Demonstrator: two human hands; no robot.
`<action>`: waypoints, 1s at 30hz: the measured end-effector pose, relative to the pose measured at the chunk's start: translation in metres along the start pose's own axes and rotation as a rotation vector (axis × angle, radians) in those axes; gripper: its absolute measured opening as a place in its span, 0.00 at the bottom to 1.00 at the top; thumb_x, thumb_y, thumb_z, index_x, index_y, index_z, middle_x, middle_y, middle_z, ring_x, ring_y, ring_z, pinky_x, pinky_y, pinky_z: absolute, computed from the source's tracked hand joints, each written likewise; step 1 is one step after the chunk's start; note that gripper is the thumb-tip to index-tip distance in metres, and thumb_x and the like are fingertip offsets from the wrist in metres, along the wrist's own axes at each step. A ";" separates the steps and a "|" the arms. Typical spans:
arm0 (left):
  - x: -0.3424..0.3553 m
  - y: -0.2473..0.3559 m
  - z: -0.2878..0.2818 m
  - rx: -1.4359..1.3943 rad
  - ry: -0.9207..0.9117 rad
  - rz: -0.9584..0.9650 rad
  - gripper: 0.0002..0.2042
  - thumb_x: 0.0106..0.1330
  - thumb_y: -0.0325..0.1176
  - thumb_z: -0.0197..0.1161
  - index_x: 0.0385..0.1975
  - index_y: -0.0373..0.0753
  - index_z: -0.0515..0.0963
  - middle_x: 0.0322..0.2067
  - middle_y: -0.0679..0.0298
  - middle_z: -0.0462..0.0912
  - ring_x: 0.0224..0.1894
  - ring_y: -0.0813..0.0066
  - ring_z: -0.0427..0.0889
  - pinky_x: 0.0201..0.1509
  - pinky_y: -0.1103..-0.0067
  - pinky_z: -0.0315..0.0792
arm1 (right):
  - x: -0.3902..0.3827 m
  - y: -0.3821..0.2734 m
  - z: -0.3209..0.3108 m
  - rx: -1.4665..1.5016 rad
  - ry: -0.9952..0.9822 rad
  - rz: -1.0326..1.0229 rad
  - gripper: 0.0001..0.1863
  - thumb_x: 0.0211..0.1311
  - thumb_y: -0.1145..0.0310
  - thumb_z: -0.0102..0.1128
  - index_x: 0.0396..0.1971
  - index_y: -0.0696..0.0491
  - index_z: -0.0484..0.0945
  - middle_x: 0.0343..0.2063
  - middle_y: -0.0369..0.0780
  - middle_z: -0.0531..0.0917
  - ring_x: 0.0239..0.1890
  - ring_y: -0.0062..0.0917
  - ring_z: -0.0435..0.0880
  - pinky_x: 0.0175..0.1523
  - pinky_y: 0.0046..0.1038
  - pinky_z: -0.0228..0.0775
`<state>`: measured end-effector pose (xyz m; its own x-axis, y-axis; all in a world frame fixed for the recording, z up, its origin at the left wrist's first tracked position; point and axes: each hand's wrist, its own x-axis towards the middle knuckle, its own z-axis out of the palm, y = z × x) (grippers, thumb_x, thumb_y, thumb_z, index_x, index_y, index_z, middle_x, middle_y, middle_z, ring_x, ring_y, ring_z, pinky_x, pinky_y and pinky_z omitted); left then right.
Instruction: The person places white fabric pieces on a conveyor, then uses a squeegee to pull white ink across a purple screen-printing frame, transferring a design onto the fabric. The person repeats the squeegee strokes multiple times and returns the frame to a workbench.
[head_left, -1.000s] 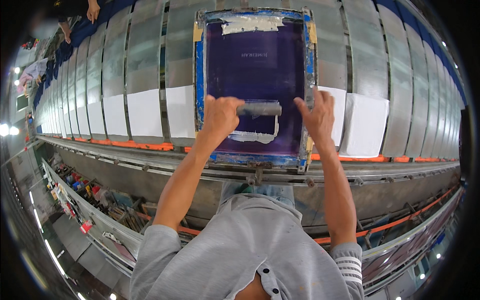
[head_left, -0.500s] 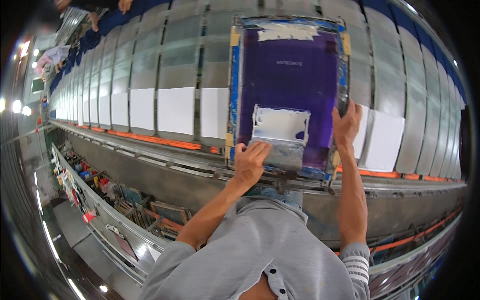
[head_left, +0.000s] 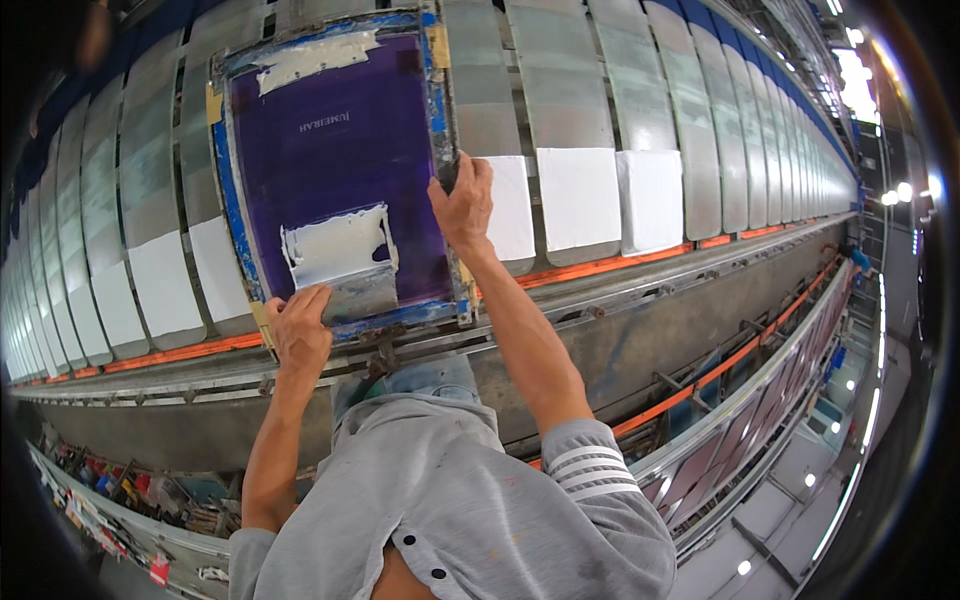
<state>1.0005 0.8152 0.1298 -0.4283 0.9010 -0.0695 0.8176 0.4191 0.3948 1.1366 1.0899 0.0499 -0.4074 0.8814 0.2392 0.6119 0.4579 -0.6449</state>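
Observation:
A screen-printing frame with purple mesh lies over the row of metal printing boards, its rim edged with blue and yellow tape. My left hand is closed on the left end of a grey squeegee, which rests on the mesh near the frame's near edge. White ink lies in a patch just beyond the blade, and a dried white smear covers the far end. My right hand grips a dark part on the frame's right side, fingers curled round it. Its fingertips are partly hidden.
White cloth pieces lie on the boards on both sides of the frame. An orange strip and a metal rail run along the near edge. Behind me stands a rack with leaning frames; cluttered shelves are at lower left.
The view has turned right. The frame has shifted left along the boards, showing one more white cloth piece to its right. Both hands keep their hold, and the squeegee stays at the near end.

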 end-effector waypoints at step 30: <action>0.126 -0.028 -0.015 0.009 -0.078 -0.024 0.12 0.55 0.23 0.62 0.34 0.44 0.90 0.30 0.58 0.89 0.35 0.58 0.86 0.46 0.63 0.63 | 0.025 -0.096 -0.011 -0.234 -0.650 -0.647 0.11 0.54 0.71 0.70 0.37 0.54 0.84 0.36 0.39 0.84 0.47 0.33 0.79 0.51 0.39 0.66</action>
<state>0.9181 0.9149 0.1235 -0.4170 0.8964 -0.1501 0.8111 0.4415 0.3837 1.0751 1.0697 0.1257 -0.9701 0.2427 0.0026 0.2264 0.9089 -0.3501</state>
